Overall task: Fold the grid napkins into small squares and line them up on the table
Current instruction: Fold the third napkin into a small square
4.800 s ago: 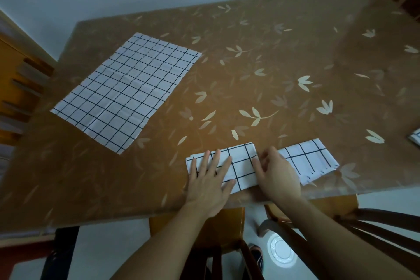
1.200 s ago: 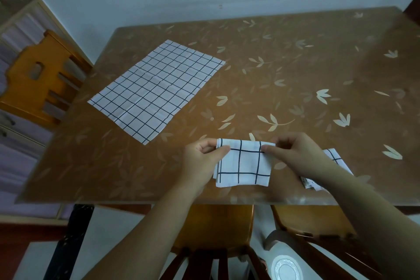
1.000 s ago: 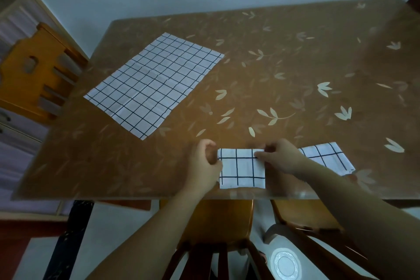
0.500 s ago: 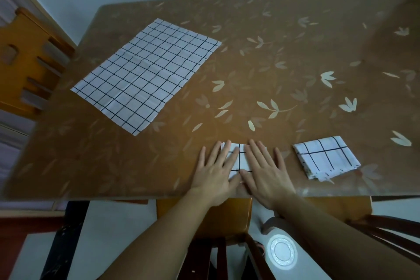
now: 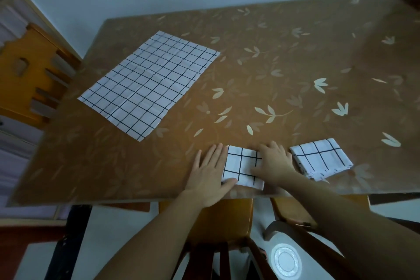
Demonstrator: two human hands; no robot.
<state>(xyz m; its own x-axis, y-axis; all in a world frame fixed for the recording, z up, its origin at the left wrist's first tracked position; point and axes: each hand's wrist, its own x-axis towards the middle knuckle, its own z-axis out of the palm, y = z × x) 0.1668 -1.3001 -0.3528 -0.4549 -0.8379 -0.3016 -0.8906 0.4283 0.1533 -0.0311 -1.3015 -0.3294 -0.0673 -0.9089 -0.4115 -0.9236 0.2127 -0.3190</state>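
Observation:
A white napkin with a black grid, folded to a small square (image 5: 241,165), lies near the table's front edge. My left hand (image 5: 210,173) rests flat at its left side, thumb on the lower left corner. My right hand (image 5: 273,161) presses flat on its right part, fingers spread. A second folded square napkin (image 5: 320,158) lies just right of my right hand. An unfolded grid napkin (image 5: 148,83) is spread flat at the back left of the brown leaf-patterned table (image 5: 284,70).
A wooden chair (image 5: 29,75) stands at the table's left end. Below the front edge are a chair seat (image 5: 227,223) and a dark curved chair frame (image 5: 293,232). A white round object (image 5: 286,261) lies on the floor. A wall runs behind the table.
The strip was folded over into a small square, lifted briefly, then laid down. Both hands pressed on its middle and have now slid apart to its left and right sides.

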